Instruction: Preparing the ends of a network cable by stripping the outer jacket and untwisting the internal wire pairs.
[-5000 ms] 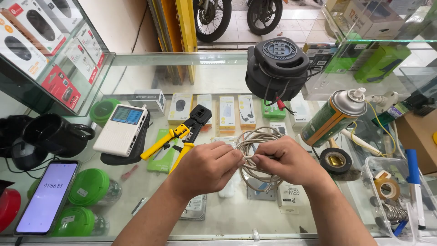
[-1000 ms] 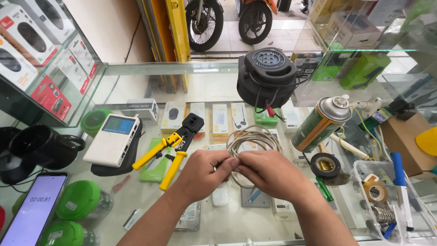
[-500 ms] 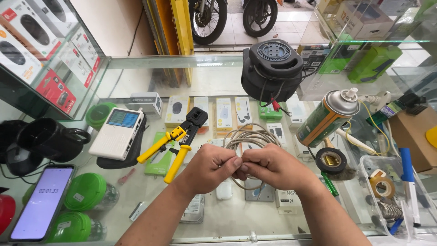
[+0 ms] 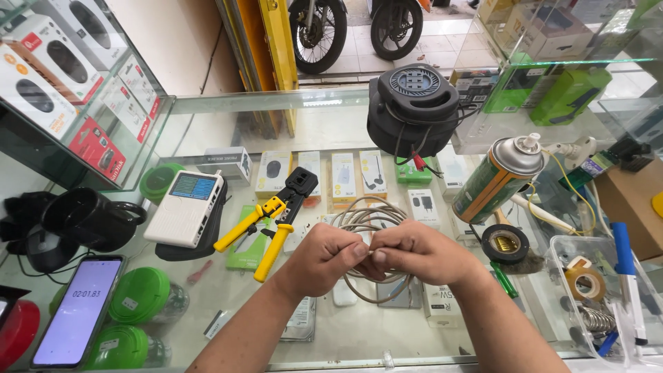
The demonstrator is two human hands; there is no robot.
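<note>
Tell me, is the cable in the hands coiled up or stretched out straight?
Coiled. The grey cable forms several stacked loops on the glass counter, with both hands pinching its near side together.

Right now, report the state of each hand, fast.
Left hand: closed, pinching the coiled beige cable at its fingertips.
Right hand: closed, gripping the same cable where it meets the left hand.
</note>
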